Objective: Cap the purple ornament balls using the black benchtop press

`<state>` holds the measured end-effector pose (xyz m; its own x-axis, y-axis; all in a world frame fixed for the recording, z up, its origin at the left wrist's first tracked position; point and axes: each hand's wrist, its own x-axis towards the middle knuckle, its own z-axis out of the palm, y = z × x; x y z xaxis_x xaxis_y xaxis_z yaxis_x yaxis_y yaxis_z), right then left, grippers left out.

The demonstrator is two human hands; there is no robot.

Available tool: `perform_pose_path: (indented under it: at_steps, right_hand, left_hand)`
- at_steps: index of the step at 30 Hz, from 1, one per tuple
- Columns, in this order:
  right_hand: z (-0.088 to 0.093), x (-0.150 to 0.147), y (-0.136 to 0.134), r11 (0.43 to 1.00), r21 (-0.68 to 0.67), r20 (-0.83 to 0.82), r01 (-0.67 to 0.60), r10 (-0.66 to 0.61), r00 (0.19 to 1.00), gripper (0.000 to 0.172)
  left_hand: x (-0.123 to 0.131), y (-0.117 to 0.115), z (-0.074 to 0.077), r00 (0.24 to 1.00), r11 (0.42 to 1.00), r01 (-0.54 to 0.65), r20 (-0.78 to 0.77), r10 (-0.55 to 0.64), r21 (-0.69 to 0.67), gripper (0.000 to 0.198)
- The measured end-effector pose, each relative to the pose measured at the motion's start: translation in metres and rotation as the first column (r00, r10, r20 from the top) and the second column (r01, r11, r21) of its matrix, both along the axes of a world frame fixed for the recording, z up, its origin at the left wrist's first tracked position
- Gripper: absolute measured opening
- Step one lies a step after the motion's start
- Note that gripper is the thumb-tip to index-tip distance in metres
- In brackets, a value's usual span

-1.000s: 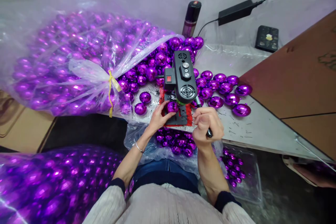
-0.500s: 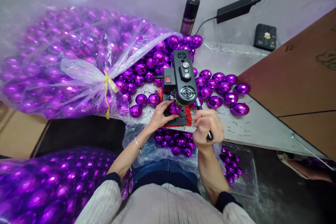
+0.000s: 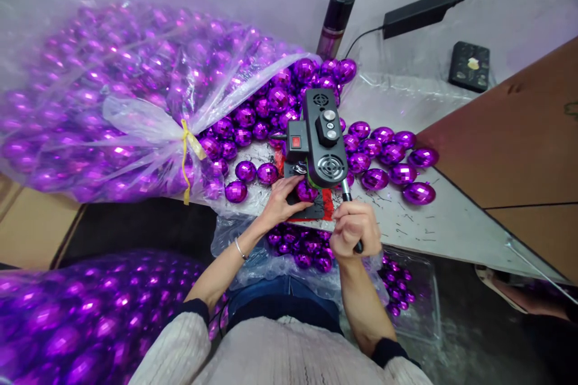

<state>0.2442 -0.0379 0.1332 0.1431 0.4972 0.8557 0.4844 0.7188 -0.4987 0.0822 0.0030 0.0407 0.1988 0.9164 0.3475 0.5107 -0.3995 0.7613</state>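
Observation:
My left hand (image 3: 282, 203) pinches a shiny purple faceted ball ornament (image 3: 306, 190) between thumb and fingers, under the front end of a small black bench press machine (image 3: 326, 138). My right hand (image 3: 356, 228) is wrapped round the machine's lever handle (image 3: 347, 190), whose black grip end sticks out below the fist. The machine has a red switch (image 3: 295, 142) on its left side and a dark base plate (image 3: 312, 212) with red tape (image 3: 327, 204) beside it. More purple balls (image 3: 374, 179) lie to the right of the machine.
A large clear bag of purple balls (image 3: 112, 96), tied with yellow ribbon (image 3: 185, 162), covers the left side. Behind stand a spray can (image 3: 335, 24), a power adapter (image 3: 418, 14) and a black box (image 3: 469, 66). Cardboard (image 3: 515, 138) borders the right. Another ball bag (image 3: 94, 319) lies lower left.
The view has shifted slightly, so the machine and table things sit a little further right. Both hands keep their holds, the left on the ball and the right on the lever.

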Motion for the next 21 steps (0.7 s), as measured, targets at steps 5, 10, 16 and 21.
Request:
perform_pose_path:
  at_steps: [5, 10, 16, 21]
  right_hand:
    - [-0.02, 0.0, 0.001, 0.999, 0.028, -0.007, -0.017, 0.017, 1.0, 0.035]
    - [-0.026, -0.001, 0.002, 0.998, 0.03, -0.053, -0.055, 0.056, 0.997, 0.035]
    - [-0.036, -0.004, 0.007, 0.995, 0.058, -0.086, -0.084, 0.089, 0.992, 0.037]
    - [-0.05, -0.006, 0.011, 0.986, 0.091, -0.088, -0.136, 0.144, 0.986, 0.036]
  left_hand:
    - [0.001, -0.001, 0.0, 1.0, 1.0, -0.015, -0.008, 0.015, 0.017, 0.069]
    - [0.001, -0.001, 0.0, 1.0, 1.0, -0.015, -0.02, 0.015, 0.005, 0.068]
    - [-0.001, -0.001, 0.0, 1.0, 1.0, -0.004, -0.012, 0.004, 0.028, 0.068]
    - [0.0, 0.001, -0.001, 1.0, 0.999, -0.009, -0.025, 0.01, 0.031, 0.067]
